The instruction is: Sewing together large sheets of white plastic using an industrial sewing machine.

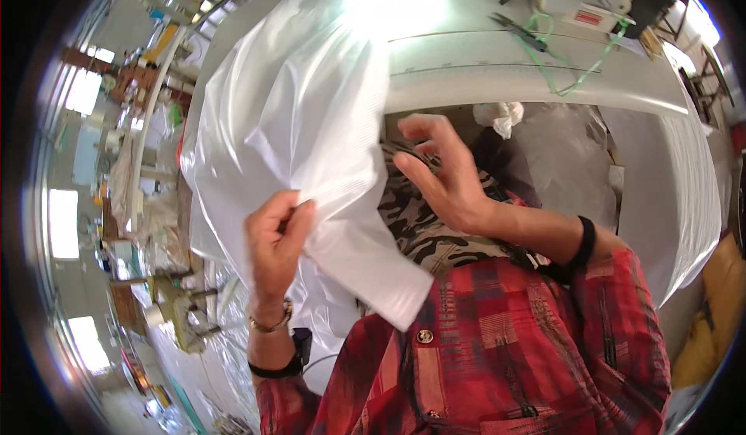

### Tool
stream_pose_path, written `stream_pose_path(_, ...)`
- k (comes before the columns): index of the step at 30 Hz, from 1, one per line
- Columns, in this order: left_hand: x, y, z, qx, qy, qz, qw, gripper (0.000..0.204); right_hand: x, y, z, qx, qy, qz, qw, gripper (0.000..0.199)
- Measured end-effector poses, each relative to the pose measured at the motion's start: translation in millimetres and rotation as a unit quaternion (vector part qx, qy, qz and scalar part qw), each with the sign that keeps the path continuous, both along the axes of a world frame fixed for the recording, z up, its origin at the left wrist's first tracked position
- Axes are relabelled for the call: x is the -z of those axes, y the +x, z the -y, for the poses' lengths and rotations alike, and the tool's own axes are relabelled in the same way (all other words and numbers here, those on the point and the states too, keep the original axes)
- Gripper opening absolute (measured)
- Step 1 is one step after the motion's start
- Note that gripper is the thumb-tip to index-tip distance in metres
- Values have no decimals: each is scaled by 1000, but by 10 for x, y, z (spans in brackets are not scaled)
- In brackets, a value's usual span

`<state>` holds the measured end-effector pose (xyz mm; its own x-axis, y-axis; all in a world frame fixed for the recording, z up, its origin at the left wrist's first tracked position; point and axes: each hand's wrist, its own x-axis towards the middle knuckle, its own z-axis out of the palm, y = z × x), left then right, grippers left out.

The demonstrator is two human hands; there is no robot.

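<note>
The white sheet (326, 139) reaches over the table's front edge, its narrow end against the person's red plaid shirt (497, 342). The left hand (276, 237) pinches it between thumb and fingers; the right hand (451, 178) is empty, fingers loosely curled, just beside it. Farther off, the sheet covers the left part of the table (466, 50) and gathers beneath a bright lamp (396, 6). Work seems partway: the far part is bunched there, the near end apparently yet to be handled. Black snips (519, 32) lie toward the far right corner.

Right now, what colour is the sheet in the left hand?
The sheet is glossy white, best seen in the head view.
</note>
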<state>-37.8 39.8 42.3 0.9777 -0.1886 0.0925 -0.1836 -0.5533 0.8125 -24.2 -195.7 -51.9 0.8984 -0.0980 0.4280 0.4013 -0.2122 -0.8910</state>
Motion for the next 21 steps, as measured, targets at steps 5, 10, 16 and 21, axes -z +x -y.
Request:
stream_pose_path(5,-743,212,130,77,166,122,975,7,136,724,-904,-287,-4,-76,955,42)
stream_pose_path(10,-1133,168,343,192,307,274,891,5,-685,845,-1838,-499,66,41,863,35)
stream_pose_path(16,22,-75,196,275,466,191,819,12,355,764,-1515,-353,-107,115,922,33)
stream_pose_path(21,1099,-182,61,114,325,196,918,8,107,606,-450,-441,-565,3,698,32)
